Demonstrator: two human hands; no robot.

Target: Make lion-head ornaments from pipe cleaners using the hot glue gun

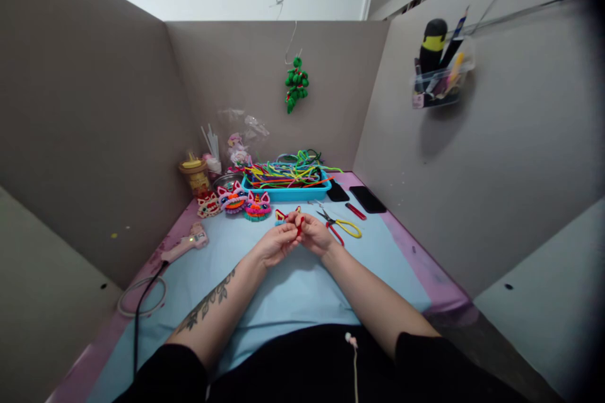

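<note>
My left hand (278,244) and my right hand (316,236) meet over the middle of the blue cloth, fingertips almost touching. Pinched between both is a small red piece of pipe cleaner (299,225), mostly covered by the fingers. Just behind the hands lies a part-hidden figure in red, yellow and blue (280,216). To the right of my right hand, scissors (336,223) with one red and one yellow handle lie with blades apart. Several fuzzy animal-face pieces (258,206) sit left of and beyond my left hand.
A blue tray (286,194) of colourful pipe cleaners stands at the back. Right of it are a black phone (367,199) and a red cutter (355,211). A pink glue gun (186,245) with a cord lies left. Grey panels enclose three sides; a holder (437,88) hangs right.
</note>
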